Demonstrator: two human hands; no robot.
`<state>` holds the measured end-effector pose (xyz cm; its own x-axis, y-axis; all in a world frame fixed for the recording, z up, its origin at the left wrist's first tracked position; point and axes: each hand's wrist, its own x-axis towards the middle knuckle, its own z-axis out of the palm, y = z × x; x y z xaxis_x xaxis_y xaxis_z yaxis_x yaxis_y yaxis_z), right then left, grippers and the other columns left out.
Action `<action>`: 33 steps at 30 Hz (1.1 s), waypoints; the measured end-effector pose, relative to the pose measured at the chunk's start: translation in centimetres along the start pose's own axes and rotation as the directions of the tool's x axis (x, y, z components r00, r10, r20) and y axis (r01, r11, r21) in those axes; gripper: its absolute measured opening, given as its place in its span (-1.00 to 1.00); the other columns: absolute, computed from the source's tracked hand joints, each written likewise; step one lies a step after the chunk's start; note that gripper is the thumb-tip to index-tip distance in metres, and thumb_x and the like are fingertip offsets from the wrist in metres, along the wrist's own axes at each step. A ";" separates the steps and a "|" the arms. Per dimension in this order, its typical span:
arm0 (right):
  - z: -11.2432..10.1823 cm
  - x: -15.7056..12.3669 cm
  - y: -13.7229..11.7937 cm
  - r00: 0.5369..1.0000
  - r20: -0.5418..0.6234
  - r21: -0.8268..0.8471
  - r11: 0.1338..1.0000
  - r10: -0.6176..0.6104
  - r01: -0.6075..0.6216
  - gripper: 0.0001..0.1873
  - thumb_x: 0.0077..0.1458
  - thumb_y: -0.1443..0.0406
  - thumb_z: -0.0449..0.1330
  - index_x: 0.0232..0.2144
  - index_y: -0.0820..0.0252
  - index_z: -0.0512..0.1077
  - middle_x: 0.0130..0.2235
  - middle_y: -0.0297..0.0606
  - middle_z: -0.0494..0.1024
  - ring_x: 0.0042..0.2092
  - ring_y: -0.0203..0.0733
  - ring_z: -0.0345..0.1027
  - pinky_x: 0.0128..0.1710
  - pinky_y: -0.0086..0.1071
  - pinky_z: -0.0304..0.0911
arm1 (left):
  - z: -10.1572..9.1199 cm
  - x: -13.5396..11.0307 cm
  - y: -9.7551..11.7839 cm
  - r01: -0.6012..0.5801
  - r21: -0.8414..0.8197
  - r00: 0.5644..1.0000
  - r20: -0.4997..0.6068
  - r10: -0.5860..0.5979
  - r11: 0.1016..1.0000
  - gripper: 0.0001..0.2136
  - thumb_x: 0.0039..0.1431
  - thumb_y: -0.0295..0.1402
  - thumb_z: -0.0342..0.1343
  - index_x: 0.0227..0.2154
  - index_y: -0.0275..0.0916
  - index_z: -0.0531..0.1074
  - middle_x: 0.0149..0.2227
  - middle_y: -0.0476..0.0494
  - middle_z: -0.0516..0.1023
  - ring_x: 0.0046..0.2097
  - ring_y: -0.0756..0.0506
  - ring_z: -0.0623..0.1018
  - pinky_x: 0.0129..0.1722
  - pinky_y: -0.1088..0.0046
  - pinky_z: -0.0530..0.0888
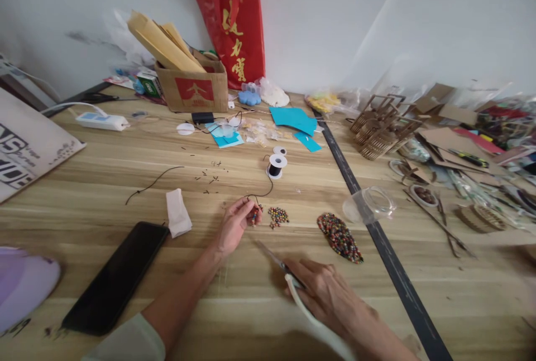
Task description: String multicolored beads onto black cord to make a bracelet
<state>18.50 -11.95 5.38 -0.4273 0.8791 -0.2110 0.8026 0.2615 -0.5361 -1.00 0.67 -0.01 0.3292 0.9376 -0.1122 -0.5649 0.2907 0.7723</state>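
Note:
My left hand [235, 224] is closed in a pinch around a small cluster of multicoloured beads [254, 215]. A thin black cord [268, 189] runs from these fingers to a white spool [275, 167] wound with black cord. Just right of the fingertips lies a small pile of loose beads [278, 216]. My right hand [320, 294], nearer to me, is wrapped round a tool with a slim pointed metal tip [271, 252]. The tip points towards my left hand, apart from it. A pale strip or cable [304, 308] curves along the right hand; its kind is unclear.
A coiled heap of strung beads [339, 237] lies right of the loose ones, beside a clear plastic cup [368, 206]. At left are a black phone [117, 277] and folded tissue [178, 213]. Behind stand a cardboard box [192, 87] and red bag [238, 32]; small baskets [379, 129] stand right.

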 end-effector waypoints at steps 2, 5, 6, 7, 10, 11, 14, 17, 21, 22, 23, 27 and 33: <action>0.5 -0.1 -0.3 1.000 -0.002 -0.166 0.986 -0.015 0.015 -0.72 0.13 0.39 0.10 -0.08 0.13 0.34 -0.26 -0.21 0.49 -0.23 -0.10 0.41 -0.33 -0.39 0.23 | 0.0 0.1 0.1 -0.003 -0.045 1.000 -0.029 0.002 0.999 -0.78 -0.03 -0.28 0.29 -0.49 -0.32 0.41 -0.50 -0.04 0.49 -0.47 0.04 0.46 -0.48 0.54 0.37; 1.1 -0.1 -0.6 0.999 -0.001 -0.251 0.967 -0.035 0.033 -0.61 0.11 0.41 0.13 0.01 0.10 0.28 -0.18 -0.22 0.48 -0.15 -0.07 0.39 -0.31 -0.37 0.25 | 0.1 0.0 0.5 0.016 -0.066 1.000 -0.013 -0.017 0.998 -0.77 -0.04 -0.26 0.28 -0.51 -0.32 0.41 -0.55 -0.02 0.45 -0.49 0.04 0.44 -0.47 0.53 0.35; 1.1 -0.1 -0.6 0.999 0.004 -0.259 0.965 -0.045 0.045 -0.57 0.11 0.39 0.14 0.04 0.08 0.25 -0.16 -0.22 0.47 -0.14 -0.07 0.39 -0.30 -0.37 0.26 | 0.2 0.0 0.6 0.030 -0.069 1.000 0.005 -0.029 0.997 -0.77 -0.03 -0.25 0.27 -0.52 -0.32 0.40 -0.56 -0.02 0.43 -0.49 0.04 0.43 -0.47 0.52 0.35; 0.9 -0.1 -0.7 0.998 0.005 -0.267 0.962 -0.055 0.055 -0.55 0.11 0.37 0.16 0.06 0.06 0.23 -0.15 -0.23 0.47 -0.13 -0.06 0.39 -0.30 -0.36 0.26 | 0.2 -0.1 0.7 0.045 -0.076 0.999 0.023 -0.044 0.996 -0.76 -0.02 -0.25 0.27 -0.52 -0.32 0.40 -0.57 -0.02 0.42 -0.49 0.03 0.43 -0.46 0.51 0.35; 0.0 0.2 -0.7 0.998 -0.024 -0.287 0.956 -0.065 0.055 -0.56 0.13 0.29 0.18 0.06 0.04 0.24 -0.15 -0.20 0.48 -0.16 -0.03 0.41 -0.30 -0.33 0.26 | 0.3 -0.2 0.9 0.091 -0.086 0.994 0.067 -0.085 0.992 -0.77 -0.03 -0.25 0.28 -0.52 -0.32 0.41 -0.57 -0.03 0.43 -0.47 0.02 0.44 -0.44 0.50 0.35; -0.3 0.4 -0.7 0.997 -0.037 -0.271 0.961 -0.067 0.054 -0.59 0.14 0.27 0.17 0.05 0.06 0.26 -0.16 -0.18 0.49 -0.17 -0.03 0.41 -0.29 -0.33 0.26 | 0.3 -0.3 0.9 0.104 -0.071 0.992 0.086 -0.097 0.992 -0.77 -0.04 -0.25 0.28 -0.52 -0.32 0.42 -0.56 -0.03 0.44 -0.47 0.01 0.45 -0.43 0.50 0.36; -1.1 1.6 -0.6 0.988 -0.143 -0.107 0.994 -0.049 0.034 -0.57 0.20 0.24 0.11 0.10 0.12 0.20 -0.22 -0.17 0.51 -0.26 -0.12 0.44 -0.32 -0.37 0.26 | 0.4 -0.6 0.8 0.153 0.026 0.972 0.174 -0.155 0.988 -0.76 -0.05 -0.24 0.30 -0.52 -0.34 0.45 -0.53 -0.07 0.48 -0.44 -0.01 0.49 -0.38 0.49 0.38; -1.4 2.9 -0.7 0.962 -0.270 0.102 0.992 -0.048 0.078 -0.43 0.23 0.28 0.05 0.24 0.12 -0.01 -0.22 -0.21 0.51 -0.35 -0.22 0.42 -0.33 -0.39 0.27 | 0.5 -0.9 0.6 0.204 0.135 0.931 0.280 -0.234 0.970 -0.76 -0.02 -0.23 0.29 -0.52 -0.33 0.46 -0.49 -0.10 0.51 -0.40 -0.04 0.52 -0.36 0.49 0.38; -1.6 3.9 -1.1 0.957 -0.281 0.258 0.955 -0.070 0.146 -0.63 0.25 0.30 0.02 0.11 0.13 0.23 -0.21 -0.20 0.53 -0.31 -0.22 0.42 -0.32 -0.40 0.28 | 0.5 -1.2 0.5 0.174 0.244 0.888 0.379 -0.259 0.954 -0.75 -0.02 -0.21 0.28 -0.53 -0.33 0.48 -0.48 -0.11 0.53 -0.39 -0.04 0.50 -0.34 0.49 0.39; -1.7 4.0 -1.3 0.958 -0.279 0.264 0.954 -0.068 0.144 -0.70 0.25 0.31 0.03 0.02 0.15 0.32 -0.20 -0.19 0.53 -0.27 -0.20 0.42 -0.28 -0.39 0.28 | 0.4 -1.3 0.6 0.163 0.268 0.881 0.394 -0.262 0.950 -0.75 -0.02 -0.20 0.28 -0.54 -0.32 0.48 -0.48 -0.11 0.53 -0.39 -0.03 0.50 -0.34 0.49 0.39; -1.8 4.0 -1.3 0.960 -0.273 0.276 0.951 -0.063 0.141 -0.75 0.26 0.30 0.03 -0.05 0.17 0.38 -0.21 -0.19 0.53 -0.26 -0.20 0.43 -0.28 -0.39 0.28 | 0.4 -1.3 0.6 0.161 0.291 0.871 0.407 -0.274 0.943 -0.74 -0.03 -0.19 0.28 -0.54 -0.32 0.49 -0.48 -0.11 0.53 -0.40 -0.04 0.50 -0.35 0.49 0.39; -1.8 3.8 -1.1 0.959 -0.283 0.369 0.921 -0.014 0.123 -0.79 0.25 0.27 0.04 -0.15 0.19 0.43 -0.29 -0.23 0.56 -0.29 -0.23 0.45 -0.36 -0.45 0.30 | 0.2 -1.5 0.7 0.202 0.347 0.820 0.451 -0.352 0.916 -0.74 -0.01 -0.18 0.26 -0.52 -0.31 0.49 -0.49 -0.14 0.56 -0.42 -0.06 0.52 -0.36 0.47 0.40; -1.5 3.1 0.3 0.916 -0.387 0.380 0.923 0.106 0.054 -0.81 0.18 0.30 0.11 -0.18 0.20 0.46 -0.29 -0.22 0.57 -0.35 -0.26 0.47 -0.45 -0.49 0.35 | 0.5 -1.6 1.2 0.160 0.378 0.775 0.524 -0.353 0.912 -0.77 0.07 -0.20 0.20 -0.47 -0.30 0.51 -0.27 -0.24 0.62 -0.23 -0.13 0.56 -0.22 0.42 0.40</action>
<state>18.02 -8.53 5.80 -0.1451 0.9872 0.0665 0.5601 0.1373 -0.8169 -1.83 -0.61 1.38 0.8509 0.5243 -0.0320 -0.1765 0.3427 0.9227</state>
